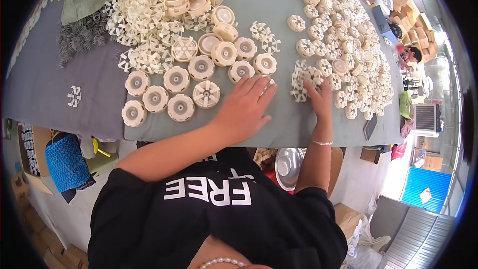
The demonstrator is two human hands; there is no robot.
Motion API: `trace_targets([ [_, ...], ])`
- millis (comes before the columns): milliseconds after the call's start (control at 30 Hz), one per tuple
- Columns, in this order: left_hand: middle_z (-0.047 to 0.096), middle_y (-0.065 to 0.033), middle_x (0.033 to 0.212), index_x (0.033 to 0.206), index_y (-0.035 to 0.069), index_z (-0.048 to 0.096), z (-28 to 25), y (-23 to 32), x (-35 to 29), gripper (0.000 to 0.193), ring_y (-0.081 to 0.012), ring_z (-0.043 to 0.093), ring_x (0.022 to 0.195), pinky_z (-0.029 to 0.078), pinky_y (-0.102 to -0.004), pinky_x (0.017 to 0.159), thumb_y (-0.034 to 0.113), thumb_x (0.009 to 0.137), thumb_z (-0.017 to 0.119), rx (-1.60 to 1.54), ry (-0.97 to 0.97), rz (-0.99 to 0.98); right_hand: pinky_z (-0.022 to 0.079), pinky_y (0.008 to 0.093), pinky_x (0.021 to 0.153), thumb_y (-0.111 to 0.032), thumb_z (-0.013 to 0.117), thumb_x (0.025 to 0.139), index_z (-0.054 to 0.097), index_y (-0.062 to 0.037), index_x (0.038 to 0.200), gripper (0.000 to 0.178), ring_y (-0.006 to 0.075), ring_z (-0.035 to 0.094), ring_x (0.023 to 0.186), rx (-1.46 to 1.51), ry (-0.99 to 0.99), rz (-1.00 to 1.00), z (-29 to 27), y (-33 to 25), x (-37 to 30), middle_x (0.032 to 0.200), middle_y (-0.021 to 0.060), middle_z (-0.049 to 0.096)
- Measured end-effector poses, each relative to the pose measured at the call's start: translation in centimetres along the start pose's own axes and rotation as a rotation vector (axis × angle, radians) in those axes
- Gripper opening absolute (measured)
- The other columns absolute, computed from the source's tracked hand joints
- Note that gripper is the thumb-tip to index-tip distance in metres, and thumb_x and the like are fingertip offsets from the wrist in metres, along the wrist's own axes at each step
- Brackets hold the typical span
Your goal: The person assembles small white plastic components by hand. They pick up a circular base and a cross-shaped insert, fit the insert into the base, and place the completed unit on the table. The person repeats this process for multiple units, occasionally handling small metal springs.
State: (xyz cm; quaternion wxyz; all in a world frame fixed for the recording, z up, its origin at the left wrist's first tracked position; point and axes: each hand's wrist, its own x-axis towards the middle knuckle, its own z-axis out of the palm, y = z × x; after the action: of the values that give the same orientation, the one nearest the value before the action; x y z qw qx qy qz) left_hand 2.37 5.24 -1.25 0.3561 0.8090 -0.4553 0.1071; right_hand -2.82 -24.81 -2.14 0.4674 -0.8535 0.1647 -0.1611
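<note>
My left hand (247, 108) is stretched flat, fingers extended over the near side of the cream round plastic housings (240, 71). Its fingertips reach a cream part (268, 83) that they partly cover. To the right, the thumb and fingers of my right hand (320, 98) straddle a white spoked plastic piece (312, 73) in a small heap of like pieces (298, 89). Several round housings stand in loose rows left of my left hand. One near housing (206, 94) has a spoked piece seated in it, and so has another (184, 50) farther back.
A large heap of white spoked pieces (144, 12) lies at the far left, with dark coil springs (82, 40) beside it. Many assembled round parts (348, 50) cover the table's right side. A dark flat object (370, 127) lies near the right edge. Under the table stands a metal bowl (290, 168).
</note>
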Motion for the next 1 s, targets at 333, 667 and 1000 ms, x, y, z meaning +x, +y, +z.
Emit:
trace_targets([
  [333, 0.059, -0.0147, 0.142, 0.144, 0.006, 0.06, -0.2, -1.0, -2.5, 0.068, -0.0352, 0.055, 0.134, 0.044, -0.0512, 0.116, 0.015, 0.081, 0.083, -0.14, -0.276, -0.022, 0.055, 0.0275, 0.086, 0.001, 0.081, 0.088, 0.066, -0.0017, 0.132, 0.047, 0.0127, 0.067, 0.099, 0.48, -0.149, 0.04, -0.2, -5.1, -7.5, 0.113, 0.0026, 0.071],
  [667, 0.059, -0.0156, 0.142, 0.15, 0.007, 0.056, -4.3, -0.7, -7.7, 0.089, -0.0388, 0.059, 0.124, 0.049, -0.0483, 0.106, 0.019, 0.069, 0.092, -0.226, -0.203, -0.221, 0.053, 0.0334, 0.08, -0.018, 0.094, 0.073, 0.067, -0.0089, 0.143, 0.076, 0.0201, 0.061, 0.096, -0.24, -0.315, -0.193, 3.3, -5.9, -9.7, 0.124, 0.01, 0.064],
  [1000, 0.067, -0.0126, 0.142, 0.148, 0.011, 0.06, -4.1, -1.6, -6.9, 0.077, -0.0356, 0.065, 0.124, 0.053, -0.0461, 0.104, 0.012, 0.075, 0.084, -0.306, -0.225, -0.246, 0.054, 0.0327, 0.077, -0.003, 0.085, 0.074, 0.07, -0.0034, 0.138, 0.066, 0.0181, 0.06, 0.087, -0.231, -0.225, -0.207, 3.1, -6.3, -9.9, 0.12, 0.0096, 0.066],
])
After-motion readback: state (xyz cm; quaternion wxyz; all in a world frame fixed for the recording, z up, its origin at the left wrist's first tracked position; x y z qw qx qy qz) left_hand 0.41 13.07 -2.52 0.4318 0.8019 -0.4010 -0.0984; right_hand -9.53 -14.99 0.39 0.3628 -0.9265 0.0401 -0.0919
